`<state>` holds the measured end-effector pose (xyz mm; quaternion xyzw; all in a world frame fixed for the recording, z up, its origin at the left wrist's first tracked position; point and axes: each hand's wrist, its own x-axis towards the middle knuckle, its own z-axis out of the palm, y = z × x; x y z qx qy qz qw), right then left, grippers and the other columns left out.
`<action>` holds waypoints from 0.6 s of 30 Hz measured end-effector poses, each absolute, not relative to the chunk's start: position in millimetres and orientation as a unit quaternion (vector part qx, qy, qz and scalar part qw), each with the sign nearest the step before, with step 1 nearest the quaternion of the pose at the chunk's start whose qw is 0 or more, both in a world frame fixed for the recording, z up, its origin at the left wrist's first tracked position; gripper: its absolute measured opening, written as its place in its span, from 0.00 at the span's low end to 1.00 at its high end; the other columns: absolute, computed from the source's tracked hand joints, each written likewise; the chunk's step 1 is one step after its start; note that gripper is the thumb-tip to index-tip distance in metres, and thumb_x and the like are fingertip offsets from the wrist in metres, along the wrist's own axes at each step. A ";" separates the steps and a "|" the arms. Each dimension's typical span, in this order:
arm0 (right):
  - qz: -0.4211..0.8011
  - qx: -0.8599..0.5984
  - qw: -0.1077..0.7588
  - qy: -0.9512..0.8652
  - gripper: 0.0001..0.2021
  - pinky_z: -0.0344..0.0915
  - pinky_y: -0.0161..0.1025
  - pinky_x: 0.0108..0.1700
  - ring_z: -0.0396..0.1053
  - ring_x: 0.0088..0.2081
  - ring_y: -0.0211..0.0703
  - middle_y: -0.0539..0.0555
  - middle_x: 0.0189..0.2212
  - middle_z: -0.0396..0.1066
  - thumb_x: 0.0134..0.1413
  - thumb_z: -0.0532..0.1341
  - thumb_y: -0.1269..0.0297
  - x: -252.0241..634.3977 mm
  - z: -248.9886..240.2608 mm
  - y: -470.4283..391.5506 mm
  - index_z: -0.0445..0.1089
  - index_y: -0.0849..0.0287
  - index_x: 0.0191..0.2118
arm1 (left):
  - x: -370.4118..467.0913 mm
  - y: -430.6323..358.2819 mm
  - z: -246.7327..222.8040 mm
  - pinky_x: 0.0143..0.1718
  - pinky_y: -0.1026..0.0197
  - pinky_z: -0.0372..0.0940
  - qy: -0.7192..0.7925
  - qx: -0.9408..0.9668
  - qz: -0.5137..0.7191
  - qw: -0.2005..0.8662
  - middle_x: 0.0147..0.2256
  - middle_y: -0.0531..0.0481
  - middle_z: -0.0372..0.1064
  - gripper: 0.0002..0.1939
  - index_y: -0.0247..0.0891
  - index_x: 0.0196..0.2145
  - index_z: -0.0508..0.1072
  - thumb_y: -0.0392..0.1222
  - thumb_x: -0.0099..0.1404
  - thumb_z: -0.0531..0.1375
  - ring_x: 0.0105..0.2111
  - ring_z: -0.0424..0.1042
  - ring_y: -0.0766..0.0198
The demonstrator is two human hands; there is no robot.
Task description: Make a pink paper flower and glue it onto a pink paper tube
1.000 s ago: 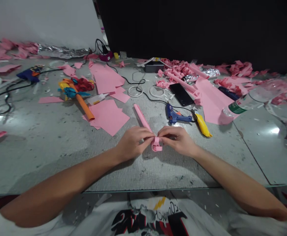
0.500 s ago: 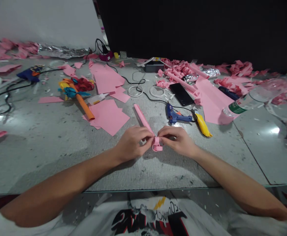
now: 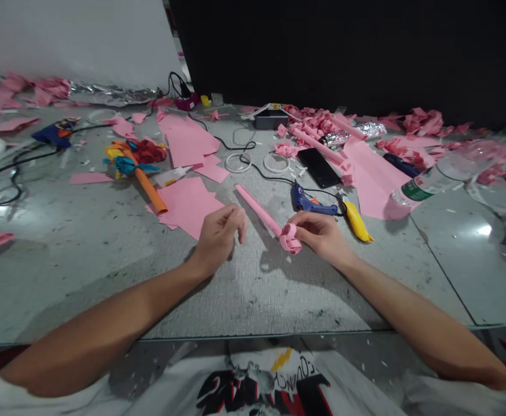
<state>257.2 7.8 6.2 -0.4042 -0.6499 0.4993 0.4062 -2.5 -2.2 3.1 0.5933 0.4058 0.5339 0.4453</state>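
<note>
A rolled pink paper tube (image 3: 257, 209) slants across the table in front of me. At its near end sits a cluster of looped pink paper strips (image 3: 291, 239), which looks joined to the tube. My right hand (image 3: 317, 234) pinches this cluster from the right between thumb and fingers. Left of the tube, my left hand (image 3: 220, 236) is apart from it, fingers curled in, with nothing visible in them. Beside the left hand lie pink paper sheets (image 3: 187, 202). A blue glue gun (image 3: 313, 203) rests just beyond my right hand.
An orange paper stick with colourful petals (image 3: 148, 188) lies at left. A black phone (image 3: 319, 167), a yellow packet (image 3: 357, 222), white tape rings (image 3: 277, 162) and a plastic bottle (image 3: 430, 182) are at right. Black cords and pink scraps spread along the back.
My left hand has let go of the looped strips and drawn back to the left. My right hand keeps hold; the cluster and the tube's near end have shifted right and slightly away from me.
</note>
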 end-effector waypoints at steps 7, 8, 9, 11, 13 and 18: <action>0.553 -0.363 0.367 -0.654 0.13 0.72 0.38 0.34 0.74 0.32 0.40 0.54 0.36 0.77 0.63 0.72 0.53 253.0 5.3 1.1 0.81 0.58 0.38 | 0.6 -9.1 4.7 0.34 0.62 0.70 0.368 0.669 0.465 0.447 0.33 0.51 0.76 0.09 0.38 0.39 0.78 0.43 0.76 0.61 0.28 0.73 0.68; 0.557 -0.356 0.354 -0.662 0.12 0.72 0.38 0.35 0.74 0.34 0.40 0.55 0.37 0.78 0.63 0.72 0.54 252.8 5.1 0.5 0.81 0.58 0.39 | 0.1 -9.4 5.9 0.35 0.62 0.70 0.357 0.676 0.465 0.447 0.33 0.51 0.76 0.08 0.38 0.39 0.78 0.41 0.76 0.61 0.29 0.73 0.67; 0.562 -0.347 0.338 -0.670 0.11 0.72 0.38 0.37 0.75 0.35 0.41 0.55 0.38 0.78 0.64 0.72 0.55 252.6 4.9 -0.1 0.82 0.58 0.40 | -0.5 -9.6 7.0 0.35 0.62 0.71 0.345 0.682 0.465 0.448 0.33 0.51 0.77 0.07 0.38 0.38 0.78 0.40 0.75 0.61 0.29 0.73 0.67; 0.573 -0.326 0.306 -0.687 0.10 0.73 0.38 0.38 0.76 0.37 0.41 0.56 0.41 0.79 0.64 0.71 0.57 252.6 4.9 -1.1 0.83 0.58 0.42 | -1.3 -10.0 8.7 0.35 0.62 0.71 0.324 0.698 0.460 0.444 0.32 0.50 0.78 0.07 0.37 0.37 0.78 0.38 0.74 0.61 0.30 0.75 0.66; 0.573 -0.312 0.298 -0.697 0.08 0.73 0.38 0.38 0.75 0.36 0.40 0.56 0.42 0.79 0.66 0.70 0.59 252.8 5.6 -1.6 0.83 0.57 0.44 | -0.8 -11.0 9.1 0.37 0.62 0.72 0.315 0.718 0.453 0.425 0.32 0.50 0.78 0.07 0.37 0.36 0.79 0.36 0.73 0.62 0.32 0.76 0.65; 0.546 -0.330 0.332 -0.695 0.08 0.72 0.36 0.36 0.74 0.34 0.38 0.54 0.41 0.79 0.66 0.71 0.59 253.6 10.8 -2.3 0.83 0.56 0.44 | 3.0 -15.0 4.1 0.38 0.63 0.70 0.300 0.775 0.428 0.355 0.36 0.51 0.81 0.02 0.38 0.40 0.78 0.36 0.72 0.65 0.33 0.78 0.67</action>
